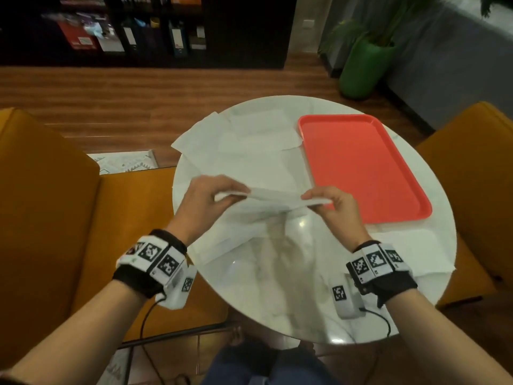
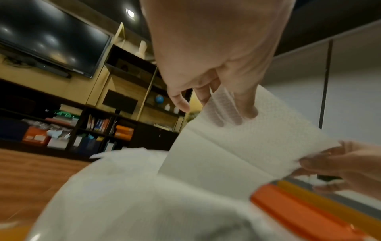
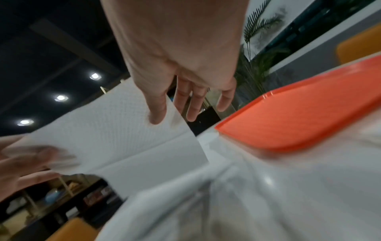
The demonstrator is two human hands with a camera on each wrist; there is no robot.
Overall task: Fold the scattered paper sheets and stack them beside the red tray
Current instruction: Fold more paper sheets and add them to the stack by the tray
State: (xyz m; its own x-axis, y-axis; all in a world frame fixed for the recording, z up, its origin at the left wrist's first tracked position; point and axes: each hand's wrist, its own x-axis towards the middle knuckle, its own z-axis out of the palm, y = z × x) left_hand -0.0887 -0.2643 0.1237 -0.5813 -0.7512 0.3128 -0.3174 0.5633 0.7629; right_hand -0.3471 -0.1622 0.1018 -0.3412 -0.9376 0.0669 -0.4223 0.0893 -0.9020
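Note:
Above the middle of the round white table (image 1: 277, 287) I hold a white embossed paper sheet (image 1: 274, 197) with a crease across it. My left hand (image 1: 219, 194) pinches its left end and my right hand (image 1: 319, 201) pinches its right end. The left wrist view shows the sheet (image 2: 237, 146) under my left hand (image 2: 222, 104). The right wrist view shows the sheet (image 3: 123, 138) with the thumb of my right hand (image 3: 163, 114) on its corner. An empty red tray (image 1: 361, 168) lies on the table's right half. Several loose sheets (image 1: 244, 140) lie left of the tray.
More paper (image 1: 410, 251) lies at the table's right near edge and another sheet (image 1: 222, 245) hangs at the left near edge. Orange seats (image 1: 41, 204) flank the table on both sides. A green plant pot (image 1: 361, 68) and dark shelves (image 1: 138, 29) stand beyond.

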